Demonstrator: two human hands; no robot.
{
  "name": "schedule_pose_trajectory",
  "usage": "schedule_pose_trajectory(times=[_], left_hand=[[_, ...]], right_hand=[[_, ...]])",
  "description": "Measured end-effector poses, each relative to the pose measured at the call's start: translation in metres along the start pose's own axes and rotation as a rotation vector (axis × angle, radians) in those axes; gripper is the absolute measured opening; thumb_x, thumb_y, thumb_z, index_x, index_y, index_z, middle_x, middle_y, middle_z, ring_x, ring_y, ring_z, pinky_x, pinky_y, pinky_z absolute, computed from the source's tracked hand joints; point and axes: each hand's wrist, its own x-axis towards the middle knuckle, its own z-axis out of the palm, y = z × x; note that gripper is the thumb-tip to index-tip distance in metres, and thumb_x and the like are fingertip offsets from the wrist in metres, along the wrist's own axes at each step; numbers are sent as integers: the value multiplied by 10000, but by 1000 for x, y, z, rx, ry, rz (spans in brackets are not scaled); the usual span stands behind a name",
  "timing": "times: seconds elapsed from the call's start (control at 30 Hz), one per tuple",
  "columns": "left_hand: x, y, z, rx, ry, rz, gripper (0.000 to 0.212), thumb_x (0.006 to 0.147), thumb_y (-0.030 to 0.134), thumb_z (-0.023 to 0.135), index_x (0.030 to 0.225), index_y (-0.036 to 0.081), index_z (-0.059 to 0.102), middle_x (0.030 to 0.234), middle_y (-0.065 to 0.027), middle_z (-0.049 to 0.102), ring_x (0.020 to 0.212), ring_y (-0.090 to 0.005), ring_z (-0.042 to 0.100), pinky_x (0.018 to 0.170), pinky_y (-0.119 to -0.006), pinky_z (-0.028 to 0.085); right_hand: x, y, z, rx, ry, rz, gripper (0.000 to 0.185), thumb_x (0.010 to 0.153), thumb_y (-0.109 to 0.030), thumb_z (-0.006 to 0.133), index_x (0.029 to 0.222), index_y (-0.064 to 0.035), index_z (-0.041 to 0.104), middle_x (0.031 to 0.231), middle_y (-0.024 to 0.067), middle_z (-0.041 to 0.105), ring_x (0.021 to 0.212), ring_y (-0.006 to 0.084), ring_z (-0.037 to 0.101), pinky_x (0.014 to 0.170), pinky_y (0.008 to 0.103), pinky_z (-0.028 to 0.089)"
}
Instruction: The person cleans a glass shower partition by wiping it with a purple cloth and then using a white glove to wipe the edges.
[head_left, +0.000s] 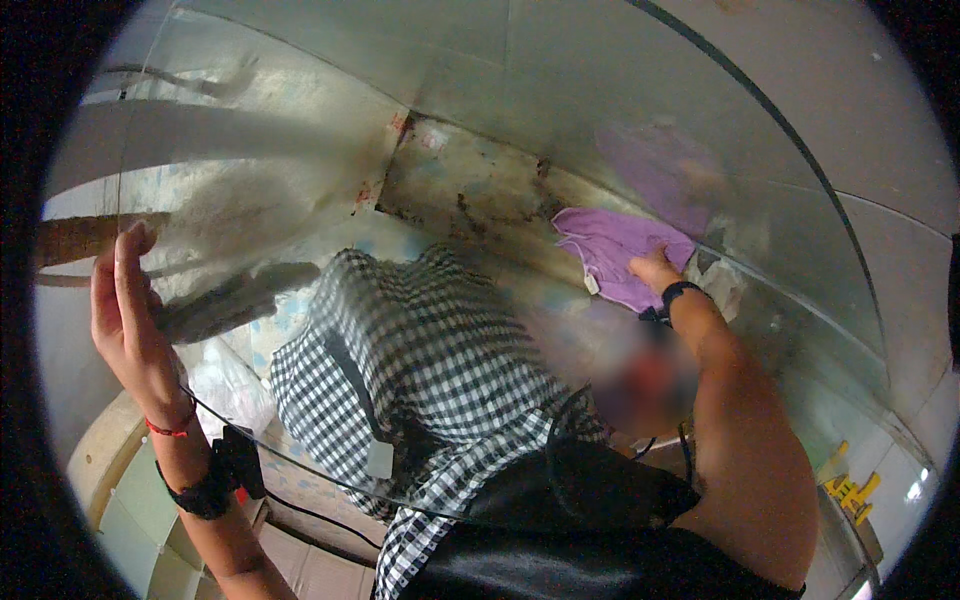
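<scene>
A purple cloth (622, 251) with a small white tag lies spread under my right hand (656, 271), whose fingers are bunched into it. It sits at the foot of a clear glass panel (660, 112), which mirrors the cloth. My left hand (131, 322) is raised at the far left, fingers upright and slightly bent, beside the thin vertical edge of a glass pane (120, 180). Whether it grips that edge cannot be made out. Below and between my hands is black-and-white checked fabric (427, 337) over my lap.
The floor panel (472, 169) has dark stains, and red marks show at its corner joint. A white plastic bag (229, 386) lies below my left hand. Clear crumpled plastic (724, 281) sits beside the cloth. Black cable (315, 476) crosses my lap. Yellow lettering (855, 491) is at right.
</scene>
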Motion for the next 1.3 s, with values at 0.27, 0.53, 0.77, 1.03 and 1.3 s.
schedule_pose_trajectory(times=[0.27, 0.53, 0.77, 1.03, 1.3], left_hand=[[-10, 2, -9, -15, -2, -23, 288, 924, 231, 470, 1081, 20, 585, 946, 12, 585, 577, 2, 289, 516, -156, 223], [-6, -4, -7, -30, 5, 39, 279, 921, 236, 483, 1060, 23, 598, 909, 27, 580, 563, 3, 288, 507, -160, 212], [-3, -16, 0, -41, -27, -29, 283, 920, 214, 473, 1090, 24, 594, 934, 11, 594, 599, -7, 319, 530, -162, 241], [5, -13, -3, 11, -46, 9, 300, 922, 219, 461, 1115, 20, 578, 1005, -16, 595, 613, -6, 338, 548, -150, 257], [1, -16, -9, 57, -92, -7, 329, 931, 223, 424, 1160, 25, 553, 1031, -4, 578, 621, -5, 335, 566, -144, 281]], right_hand=[[-26, -55, 7, 75, 33, -571, 853, 612, -227, 643, 1352, -36, 264, 1207, 238, 500, 1097, 376, 496, 932, 411, 391], [-57, -106, 50, -288, 340, -960, 407, 640, -199, 661, 981, 6, 577, 948, 248, 576, 912, 393, 551, 819, 417, 447], [-77, -88, -28, -524, 166, -890, 161, 634, -79, 590, 743, 39, 603, 785, 229, 609, 756, 384, 608, 683, 431, 500], [-61, -29, -61, -852, 9, -492, 378, 672, -176, 597, 988, 30, 616, 1012, 243, 602, 972, 342, 591, 802, 387, 491], [18, 29, -25, -656, -88, -443, 882, 685, -482, 666, 1328, -32, 263, 1369, 266, 254, 1265, 418, 266, 1014, 494, 288]])
